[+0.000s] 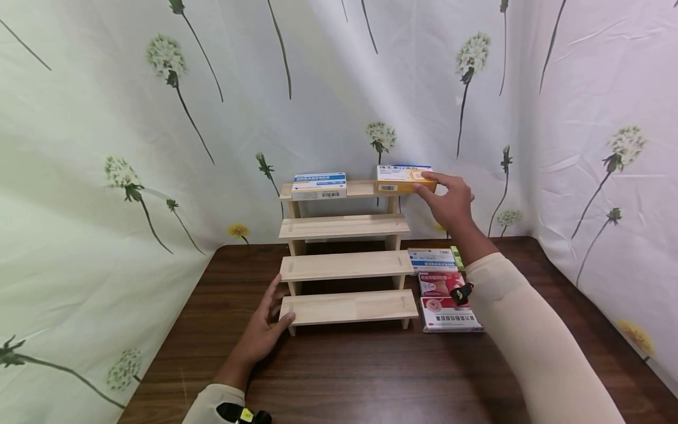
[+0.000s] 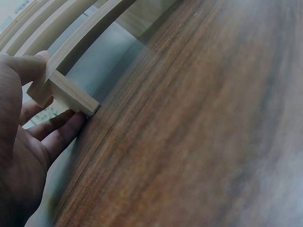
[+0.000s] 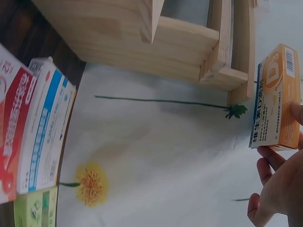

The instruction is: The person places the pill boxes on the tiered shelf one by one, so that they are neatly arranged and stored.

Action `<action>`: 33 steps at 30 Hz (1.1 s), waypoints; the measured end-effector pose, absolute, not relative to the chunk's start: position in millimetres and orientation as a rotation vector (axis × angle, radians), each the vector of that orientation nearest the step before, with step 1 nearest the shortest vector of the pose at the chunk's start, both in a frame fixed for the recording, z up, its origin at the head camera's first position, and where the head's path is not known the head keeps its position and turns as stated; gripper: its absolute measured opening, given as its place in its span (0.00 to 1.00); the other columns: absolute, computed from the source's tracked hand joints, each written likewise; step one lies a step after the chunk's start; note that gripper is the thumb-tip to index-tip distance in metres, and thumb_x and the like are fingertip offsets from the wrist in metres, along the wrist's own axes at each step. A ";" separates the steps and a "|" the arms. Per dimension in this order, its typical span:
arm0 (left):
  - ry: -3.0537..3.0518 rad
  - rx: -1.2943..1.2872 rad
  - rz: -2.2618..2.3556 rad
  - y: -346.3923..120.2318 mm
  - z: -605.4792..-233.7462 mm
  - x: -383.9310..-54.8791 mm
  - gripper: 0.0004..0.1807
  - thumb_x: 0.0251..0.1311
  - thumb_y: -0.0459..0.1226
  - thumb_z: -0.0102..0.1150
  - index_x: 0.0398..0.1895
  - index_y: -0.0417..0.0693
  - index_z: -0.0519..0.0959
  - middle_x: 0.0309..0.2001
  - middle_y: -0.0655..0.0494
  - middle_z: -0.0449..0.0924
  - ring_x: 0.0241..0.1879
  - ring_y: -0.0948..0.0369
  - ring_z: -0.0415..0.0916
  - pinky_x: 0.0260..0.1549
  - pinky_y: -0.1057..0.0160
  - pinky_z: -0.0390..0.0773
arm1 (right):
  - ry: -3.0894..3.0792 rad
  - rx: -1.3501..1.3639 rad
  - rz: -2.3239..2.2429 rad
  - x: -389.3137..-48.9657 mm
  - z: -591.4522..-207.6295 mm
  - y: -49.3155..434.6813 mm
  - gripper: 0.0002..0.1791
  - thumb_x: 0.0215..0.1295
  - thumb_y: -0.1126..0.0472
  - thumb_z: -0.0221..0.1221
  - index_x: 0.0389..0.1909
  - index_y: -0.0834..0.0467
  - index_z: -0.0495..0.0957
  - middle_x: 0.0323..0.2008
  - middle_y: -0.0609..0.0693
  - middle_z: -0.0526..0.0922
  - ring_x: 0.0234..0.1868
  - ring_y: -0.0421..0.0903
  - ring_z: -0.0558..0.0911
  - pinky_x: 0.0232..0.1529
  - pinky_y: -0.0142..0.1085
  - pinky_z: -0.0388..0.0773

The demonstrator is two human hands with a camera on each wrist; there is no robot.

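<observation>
Orange-and-white box [image 1: 404,178] juts past the right edge of the top shelf [image 1: 362,188], pinched in our right hand [image 1: 451,201], while our left hand [image 1: 262,331] grips the left edge of the bottom shelf [image 1: 349,307], so we seem mid-placement, likely needing a leftward nudge before release.

Cannot read the smallest print on the orange-and-white box [image 1: 405,181], top right of the wooden rack [image 1: 344,225]. In the head view, can see only a strip of the green box [image 1: 457,258], right of the rack; lose the red box's [image 1: 436,284] right end behind the right sleeve [image 1: 529,335]. Can follow the left sleeve [image 1: 208,405], front-left of the rack, only to the lower edge.
</observation>
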State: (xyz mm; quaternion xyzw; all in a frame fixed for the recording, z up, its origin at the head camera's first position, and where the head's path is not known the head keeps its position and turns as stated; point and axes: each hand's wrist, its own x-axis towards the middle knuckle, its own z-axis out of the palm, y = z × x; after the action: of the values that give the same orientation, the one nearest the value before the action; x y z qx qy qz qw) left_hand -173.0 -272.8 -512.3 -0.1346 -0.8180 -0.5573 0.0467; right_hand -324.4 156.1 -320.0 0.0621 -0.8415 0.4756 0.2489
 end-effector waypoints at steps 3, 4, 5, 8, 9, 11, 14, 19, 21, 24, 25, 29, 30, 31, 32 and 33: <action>-2.492 -0.410 -1.704 -273.0 -512.0 -173.2 0.51 0.79 0.36 0.64 0.92 0.67 0.42 0.80 0.30 0.64 0.75 0.28 0.70 0.51 0.57 0.88 | -2.288 0.179 1.298 -326.8 -319.2 148.9 0.27 0.75 0.47 0.70 0.69 0.52 0.84 0.74 0.57 0.80 0.78 0.59 0.71 0.73 0.67 0.48; -2.493 -0.406 -1.702 -273.0 -512.1 -173.0 0.51 0.79 0.36 0.64 0.92 0.66 0.42 0.80 0.30 0.64 0.75 0.28 0.70 0.51 0.57 0.88 | -2.289 0.179 1.301 -327.5 -319.1 146.3 0.27 0.75 0.47 0.70 0.69 0.52 0.84 0.74 0.57 0.80 0.78 0.59 0.71 0.73 0.67 0.47; -2.493 -0.403 -1.702 -272.9 -512.3 -172.9 0.51 0.79 0.36 0.64 0.92 0.67 0.42 0.80 0.30 0.64 0.75 0.28 0.70 0.51 0.57 0.88 | -2.289 0.178 1.307 -328.1 -318.9 143.7 0.26 0.75 0.47 0.70 0.69 0.52 0.85 0.74 0.57 0.80 0.78 0.59 0.71 0.74 0.67 0.47; -2.491 -0.396 -1.707 -272.7 -512.5 -172.6 0.51 0.79 0.36 0.64 0.92 0.67 0.42 0.81 0.30 0.64 0.76 0.28 0.69 0.52 0.57 0.87 | -2.291 0.174 1.316 -329.4 -318.7 136.9 0.26 0.75 0.47 0.70 0.69 0.52 0.85 0.74 0.58 0.80 0.78 0.60 0.71 0.74 0.68 0.47; -2.491 -0.393 -1.709 -272.7 -512.5 -172.5 0.51 0.79 0.36 0.65 0.92 0.67 0.43 0.81 0.30 0.64 0.76 0.28 0.69 0.52 0.57 0.87 | -2.295 0.169 1.317 -330.0 -319.0 134.7 0.26 0.75 0.47 0.70 0.69 0.51 0.85 0.74 0.58 0.80 0.78 0.60 0.70 0.74 0.67 0.47; -2.491 -0.392 -1.707 -272.7 -512.6 -172.5 0.51 0.79 0.36 0.64 0.92 0.67 0.43 0.81 0.30 0.64 0.76 0.29 0.69 0.52 0.57 0.87 | -2.296 0.158 1.321 -331.5 -320.0 130.9 0.26 0.75 0.47 0.70 0.69 0.51 0.85 0.73 0.59 0.80 0.77 0.60 0.70 0.74 0.67 0.47; -2.488 -0.398 -1.705 -272.6 -512.2 -172.5 0.51 0.78 0.36 0.64 0.92 0.67 0.43 0.80 0.30 0.64 0.75 0.28 0.70 0.51 0.57 0.88 | -2.298 0.141 1.323 -333.6 -321.5 125.5 0.26 0.75 0.47 0.70 0.69 0.51 0.85 0.73 0.60 0.80 0.77 0.60 0.70 0.74 0.66 0.47; -2.489 -0.404 -1.695 -272.0 -510.0 -171.7 0.51 0.78 0.35 0.64 0.92 0.66 0.43 0.80 0.30 0.65 0.74 0.28 0.71 0.50 0.57 0.88 | -2.289 0.145 1.326 -336.0 -322.4 118.3 0.25 0.74 0.48 0.71 0.68 0.51 0.86 0.73 0.61 0.78 0.77 0.62 0.69 0.74 0.66 0.47; -2.491 -0.399 -1.699 -270.9 -508.5 -170.4 0.51 0.78 0.35 0.64 0.92 0.66 0.43 0.80 0.30 0.65 0.74 0.29 0.71 0.50 0.57 0.88 | -2.288 0.152 1.338 -337.8 -322.6 116.9 0.25 0.74 0.48 0.72 0.68 0.51 0.86 0.74 0.61 0.77 0.77 0.62 0.68 0.74 0.65 0.47; -2.490 -0.386 -1.711 -269.5 -506.9 -168.7 0.52 0.78 0.34 0.64 0.92 0.66 0.42 0.80 0.30 0.64 0.75 0.28 0.71 0.50 0.57 0.88 | -2.294 0.167 1.357 -340.2 -322.8 115.3 0.25 0.73 0.48 0.72 0.67 0.52 0.87 0.74 0.61 0.77 0.77 0.62 0.68 0.74 0.65 0.47; -2.490 -0.380 -1.716 -269.1 -506.4 -168.0 0.52 0.78 0.34 0.64 0.92 0.66 0.42 0.80 0.30 0.64 0.75 0.28 0.70 0.50 0.57 0.88 | -2.295 0.173 1.364 -340.7 -322.9 114.8 0.25 0.73 0.47 0.72 0.67 0.52 0.87 0.74 0.61 0.77 0.78 0.62 0.68 0.74 0.65 0.47; -2.490 -0.367 -1.724 -268.4 -505.5 -166.8 0.52 0.78 0.34 0.64 0.92 0.67 0.43 0.81 0.30 0.64 0.74 0.28 0.71 0.50 0.58 0.88 | -2.304 0.194 1.373 -341.3 -324.6 112.3 0.25 0.74 0.48 0.72 0.67 0.51 0.86 0.73 0.62 0.77 0.78 0.63 0.68 0.74 0.66 0.47; -2.489 -0.367 -1.725 -268.5 -505.5 -166.8 0.52 0.78 0.34 0.64 0.92 0.67 0.43 0.81 0.30 0.64 0.74 0.28 0.71 0.49 0.58 0.88 | -2.304 0.202 1.372 -341.3 -325.5 111.6 0.25 0.74 0.48 0.71 0.67 0.52 0.86 0.73 0.61 0.78 0.78 0.62 0.68 0.74 0.66 0.46; -2.488 -0.368 -1.724 -268.6 -505.6 -166.7 0.52 0.78 0.34 0.64 0.92 0.67 0.43 0.81 0.30 0.64 0.74 0.28 0.71 0.49 0.58 0.88 | -2.303 0.210 1.373 -341.5 -326.4 110.9 0.25 0.74 0.48 0.71 0.68 0.52 0.86 0.72 0.61 0.78 0.77 0.62 0.68 0.74 0.66 0.46; -2.486 -0.370 -1.725 -268.6 -505.6 -166.7 0.52 0.78 0.34 0.64 0.92 0.67 0.43 0.81 0.30 0.64 0.74 0.28 0.71 0.49 0.58 0.88 | -2.302 0.217 1.371 -341.7 -327.3 110.4 0.25 0.74 0.48 0.71 0.68 0.52 0.86 0.72 0.61 0.79 0.77 0.62 0.69 0.74 0.66 0.46; -2.486 -0.370 -1.724 -268.6 -505.6 -166.6 0.52 0.78 0.34 0.64 0.92 0.67 0.43 0.81 0.30 0.64 0.74 0.28 0.71 0.49 0.58 0.88 | -2.298 0.223 1.371 -341.9 -328.1 109.9 0.25 0.74 0.49 0.71 0.68 0.53 0.86 0.72 0.61 0.79 0.77 0.62 0.69 0.75 0.66 0.46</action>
State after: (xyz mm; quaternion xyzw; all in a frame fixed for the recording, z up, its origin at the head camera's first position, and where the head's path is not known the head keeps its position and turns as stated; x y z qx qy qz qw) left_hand -166.6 -268.6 -505.6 -0.1214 -0.8147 -0.5651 0.0469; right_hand -341.9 109.9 -328.1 0.0808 -0.8335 0.4974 0.2263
